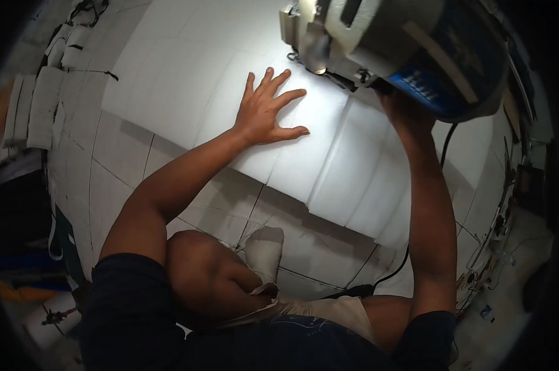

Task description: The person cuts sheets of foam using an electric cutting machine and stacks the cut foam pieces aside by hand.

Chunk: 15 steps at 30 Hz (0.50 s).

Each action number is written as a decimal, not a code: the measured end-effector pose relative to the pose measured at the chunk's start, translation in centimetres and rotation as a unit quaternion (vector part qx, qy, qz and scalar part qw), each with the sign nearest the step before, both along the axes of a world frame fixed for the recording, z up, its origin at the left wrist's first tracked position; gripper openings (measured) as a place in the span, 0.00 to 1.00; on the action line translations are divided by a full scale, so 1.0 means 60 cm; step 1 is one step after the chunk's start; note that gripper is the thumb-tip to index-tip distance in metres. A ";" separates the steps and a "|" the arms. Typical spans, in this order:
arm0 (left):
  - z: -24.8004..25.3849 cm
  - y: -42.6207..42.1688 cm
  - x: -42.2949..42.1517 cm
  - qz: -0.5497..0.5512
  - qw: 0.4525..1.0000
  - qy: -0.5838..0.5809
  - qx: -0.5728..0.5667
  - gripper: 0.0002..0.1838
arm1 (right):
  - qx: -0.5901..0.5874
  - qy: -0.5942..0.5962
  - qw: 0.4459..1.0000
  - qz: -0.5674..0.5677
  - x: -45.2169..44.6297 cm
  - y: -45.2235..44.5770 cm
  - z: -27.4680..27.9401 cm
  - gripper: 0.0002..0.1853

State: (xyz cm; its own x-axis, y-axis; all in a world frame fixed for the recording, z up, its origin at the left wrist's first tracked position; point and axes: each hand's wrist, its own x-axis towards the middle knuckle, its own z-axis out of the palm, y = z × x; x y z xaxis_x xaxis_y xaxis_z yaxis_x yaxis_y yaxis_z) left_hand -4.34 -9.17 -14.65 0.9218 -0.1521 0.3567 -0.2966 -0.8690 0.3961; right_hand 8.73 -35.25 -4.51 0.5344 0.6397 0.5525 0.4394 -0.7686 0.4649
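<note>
My left hand [262, 114] lies flat on a white stack of foam-like sheets [186, 80], its fingers spread and holding nothing. My right hand [408, 111] reaches up under a bulky corded electric cutting machine [378, 43], gripping it. The machine's housing is pale metal with a blue label, slightly blurred, and hides most of my right fingers. Bright light falls on the white sheets just left of it. A step or seam [329, 157] runs through the sheets between my two hands.
A black power cord [407, 256] hangs from the machine and curves along the tiled floor [121, 154]. My knee [199, 266] and foot [265, 250] are close to the stack's near edge. White rolls or folded pieces [44, 105] are at the left; clutter lines the right.
</note>
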 end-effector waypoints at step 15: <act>0.014 -0.007 0.007 -0.007 1.000 0.009 0.024 0.44 | 0.000 0.352 0.930 0.107 -0.050 -0.066 0.118 0.38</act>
